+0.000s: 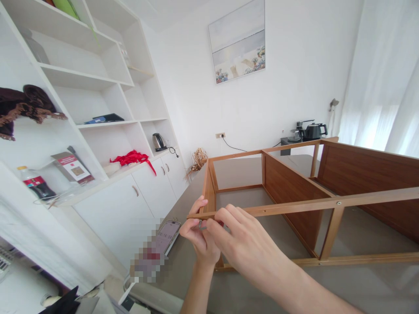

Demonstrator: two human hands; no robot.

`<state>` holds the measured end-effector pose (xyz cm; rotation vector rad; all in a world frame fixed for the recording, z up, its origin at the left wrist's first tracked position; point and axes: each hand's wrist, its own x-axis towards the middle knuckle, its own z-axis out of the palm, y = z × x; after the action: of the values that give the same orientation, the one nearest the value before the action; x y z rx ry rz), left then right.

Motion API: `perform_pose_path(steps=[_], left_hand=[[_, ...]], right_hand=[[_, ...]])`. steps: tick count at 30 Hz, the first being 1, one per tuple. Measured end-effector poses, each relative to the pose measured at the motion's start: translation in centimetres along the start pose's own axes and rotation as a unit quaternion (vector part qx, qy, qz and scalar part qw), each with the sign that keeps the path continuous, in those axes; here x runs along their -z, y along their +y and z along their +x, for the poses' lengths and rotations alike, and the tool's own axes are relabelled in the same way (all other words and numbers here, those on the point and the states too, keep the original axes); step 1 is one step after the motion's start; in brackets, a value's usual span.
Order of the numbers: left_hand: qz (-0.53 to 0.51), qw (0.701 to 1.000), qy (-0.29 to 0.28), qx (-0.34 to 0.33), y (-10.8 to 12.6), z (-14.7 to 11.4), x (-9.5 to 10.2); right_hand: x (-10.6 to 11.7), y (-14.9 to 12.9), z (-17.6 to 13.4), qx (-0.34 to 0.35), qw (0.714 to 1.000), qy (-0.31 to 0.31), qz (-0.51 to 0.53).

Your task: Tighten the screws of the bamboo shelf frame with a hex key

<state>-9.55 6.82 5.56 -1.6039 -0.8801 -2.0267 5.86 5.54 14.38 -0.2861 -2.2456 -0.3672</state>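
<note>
A wooden shelf frame (294, 205) with brown panels lies on its side across a grey-brown surface. At its near left corner, my left hand (206, 242) is closed round the rail's end, one finger above and the thumb below. My right hand (240, 237) is closed too, its fingers bent and pinched against the same corner from the right. Between the two hands shows a small silvery metal piece (200, 224), too small to name. The right fingertips are partly hidden behind the hand. A screw head (338, 203) sits in the front rail farther right.
A phone (168, 233) showing a timer lies left of my hands. White shelving (108, 126) along the left wall holds a cola bottle (36, 183), a red cloth (132, 158) and a kettle (159, 142). A coffee maker (296, 133) and a black kettle (314, 131) stand behind the frame.
</note>
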Motion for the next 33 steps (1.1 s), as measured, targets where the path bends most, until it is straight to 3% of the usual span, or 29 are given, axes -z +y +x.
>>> perform_pose_path(steps=[12, 17, 26, 33], left_hand=[[0.012, 1.000, 0.002, 0.000, -0.4, -0.1, -0.1], [0.022, 1.000, 0.001, 0.013, -0.2, -0.2, 0.1], [0.023, 0.999, 0.013, 0.027, 0.2, -0.3, 0.1], [0.026, 0.999, 0.012, 0.032, -0.2, -0.6, 0.1]], right_hand=[[-0.6, -0.2, -0.5, 0.004, 0.998, -0.045, -0.040], [-0.5, -0.2, -0.5, -0.005, 0.993, -0.114, 0.018], [1.2, 0.2, 0.0, 0.000, 0.983, -0.174, 0.060], [1.0, 0.1, -0.1, -0.005, 0.993, -0.114, 0.010]])
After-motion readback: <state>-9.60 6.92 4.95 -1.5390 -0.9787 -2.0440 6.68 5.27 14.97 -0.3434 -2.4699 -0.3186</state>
